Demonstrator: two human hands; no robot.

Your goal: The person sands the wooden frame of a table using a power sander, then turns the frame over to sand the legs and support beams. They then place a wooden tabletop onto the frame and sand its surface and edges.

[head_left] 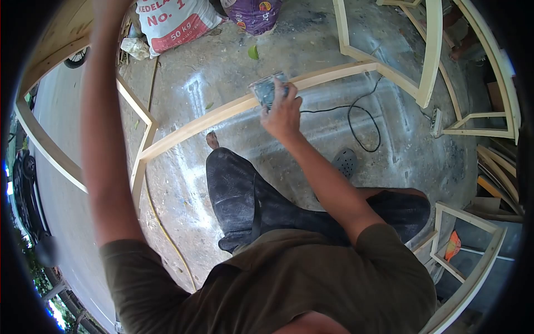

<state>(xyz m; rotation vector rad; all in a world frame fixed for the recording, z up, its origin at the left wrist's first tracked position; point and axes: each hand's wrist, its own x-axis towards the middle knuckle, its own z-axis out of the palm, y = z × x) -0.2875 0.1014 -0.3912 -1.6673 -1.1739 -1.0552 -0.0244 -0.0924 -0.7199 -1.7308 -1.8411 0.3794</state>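
Observation:
My right hand [282, 114] is wrapped over a dusty blue-grey palm sander [263, 91]. The sander rests on a long, pale wooden rail [211, 117] that crosses in front of my knees. A black cord [349, 119] emerges beside this hand and loops over the floor to the right. My left arm reaches up along the left side, and its hand lies beyond the top edge of the picture. The rail joins angled wooden pieces at both ends, forming part of a frame.
A white and red 50 kg sack [178, 25] and a purple sack [253, 15] stand at the back. More wooden frames [470, 131] are at the right. A yellowish hose [169, 239] runs along the dusty concrete floor [183, 209]. A grey clog [345, 161] is near my leg.

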